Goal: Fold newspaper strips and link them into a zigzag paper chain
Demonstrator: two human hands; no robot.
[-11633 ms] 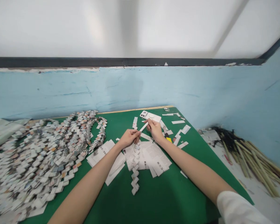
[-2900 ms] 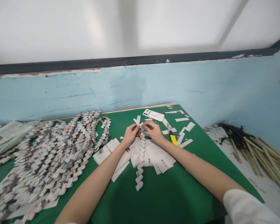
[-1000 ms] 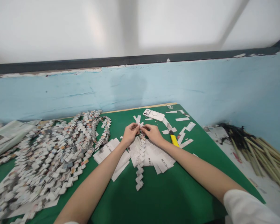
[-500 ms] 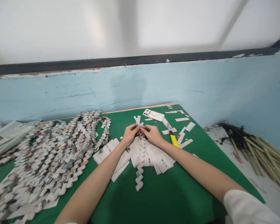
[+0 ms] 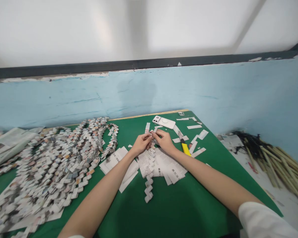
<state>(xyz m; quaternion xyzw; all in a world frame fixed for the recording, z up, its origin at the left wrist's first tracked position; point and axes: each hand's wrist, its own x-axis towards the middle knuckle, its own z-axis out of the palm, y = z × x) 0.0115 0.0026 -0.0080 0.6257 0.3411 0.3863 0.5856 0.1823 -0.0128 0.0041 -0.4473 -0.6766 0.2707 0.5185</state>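
A zigzag chain of folded paper (image 5: pixel 149 186) runs from between my hands down over the printed sheets onto the green table. My left hand (image 5: pixel 141 144) is closed, pinching the chain's far end. Beside it, my right hand (image 5: pixel 164 141) is closed too, its fingertips at the same end. Free strip ends stick up past the fingers, one paper strip end (image 5: pixel 147 127) showing some red print. The exact folds are hidden by the fingertips. Under and around the hands lie fanned printed paper sheets (image 5: pixel 175 172).
A large heap of folded paper chain (image 5: pixel 62 158) covers the left side, beside folded newspaper (image 5: pixel 10 145). Beyond my right hand lie a white phone (image 5: pixel 165 122), a yellow-handled knife (image 5: pixel 185 148) and loose paper strips (image 5: pixel 194 127). Bamboo-like sticks (image 5: pixel 275 162) lie right of the table (image 5: pixel 213 205).
My right hand's fingers have shifted slightly up and away from the left fingertips. The strip ends, crossed before, now stand apart. The chain's lower part lies as before.
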